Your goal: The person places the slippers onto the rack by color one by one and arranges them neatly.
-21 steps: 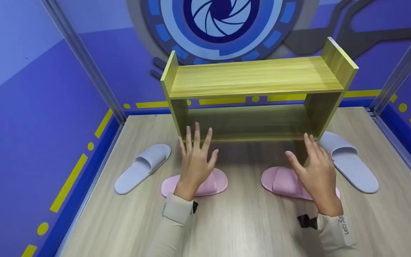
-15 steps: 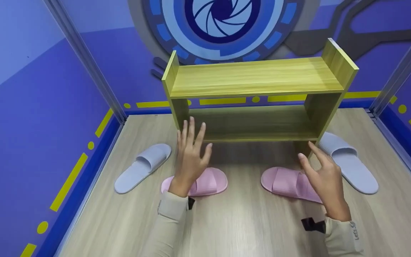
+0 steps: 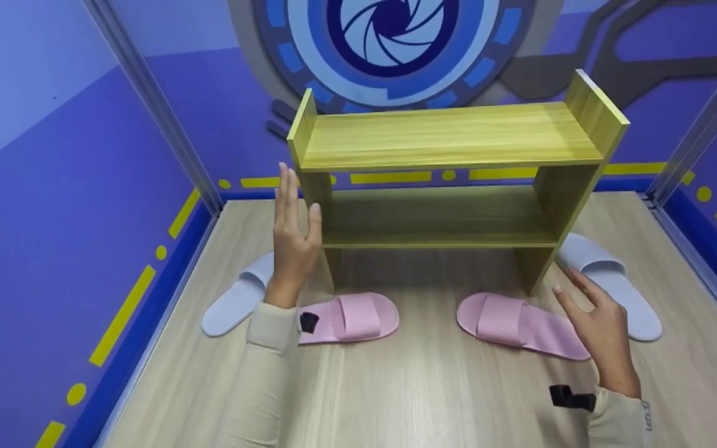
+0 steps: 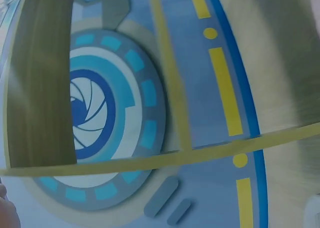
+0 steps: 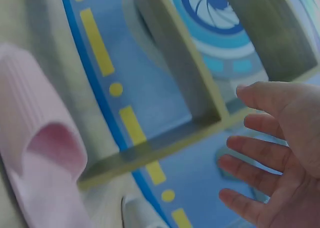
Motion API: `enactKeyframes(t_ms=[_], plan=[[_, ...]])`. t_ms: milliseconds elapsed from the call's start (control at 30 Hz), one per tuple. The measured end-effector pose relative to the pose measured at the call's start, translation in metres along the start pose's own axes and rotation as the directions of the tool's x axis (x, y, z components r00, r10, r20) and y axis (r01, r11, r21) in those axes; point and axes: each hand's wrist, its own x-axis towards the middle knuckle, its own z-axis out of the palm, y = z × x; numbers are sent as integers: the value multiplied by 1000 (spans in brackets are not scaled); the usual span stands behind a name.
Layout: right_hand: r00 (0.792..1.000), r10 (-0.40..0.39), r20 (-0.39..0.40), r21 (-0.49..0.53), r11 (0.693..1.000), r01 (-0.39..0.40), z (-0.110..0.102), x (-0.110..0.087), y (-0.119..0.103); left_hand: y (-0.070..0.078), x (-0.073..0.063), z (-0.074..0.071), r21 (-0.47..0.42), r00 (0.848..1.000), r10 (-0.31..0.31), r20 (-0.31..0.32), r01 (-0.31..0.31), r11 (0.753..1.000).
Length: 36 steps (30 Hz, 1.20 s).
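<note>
A yellow wood-grain two-tier shelf (image 3: 452, 137) stands upright at the back of the wooden surface. My left hand (image 3: 295, 246) is raised with straight fingers beside its left side panel and holds nothing. My right hand (image 3: 607, 339), thumb apart from loosely bent fingers, hovers low at the right, overlapping a white slipper (image 3: 635, 305) and close to a pink slipper (image 3: 501, 320). Another pink slipper (image 3: 361, 317) lies in front of the shelf's left leg. A second white slipper (image 3: 231, 308), partly hidden by my left hand, lies further left. In the right wrist view my right palm (image 5: 295, 158) holds nothing.
Blue-purple walls (image 3: 41, 205) with yellow marks enclose the back and both sides. Metal corner posts (image 3: 153, 99) rise at the back left and right. Wooden surface (image 3: 408, 386) extends in front of the slippers.
My left hand has moved left and up, from in front of the shelf to its left side, fingers drawn together. My right hand has moved right and down, away from the shelf.
</note>
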Motion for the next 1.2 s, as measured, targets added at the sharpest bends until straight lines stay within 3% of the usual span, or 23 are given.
enactKeyframes(t_ms=[233,367,467,767,967,1200], plan=[[992,112,58,0,994,-112,-7,7,21,-4,31,-11,-155,991,-129,18,131,979],[989,115,90,6,993,-116,-10,10,33,-6,46,-16,-220,975,-216,61,224,949],[990,101,98,-5,995,-101,-13,12,42,-7,55,-18,-259,966,-244,91,259,931],[993,93,72,-20,996,-91,-19,19,61,-8,72,-19,-302,973,-197,123,226,926],[992,112,60,-36,993,-110,-24,25,74,-7,78,-17,-329,965,-223,139,258,908],[991,74,108,-56,996,-68,-32,31,89,12,82,-22,-373,963,-240,120,268,888]])
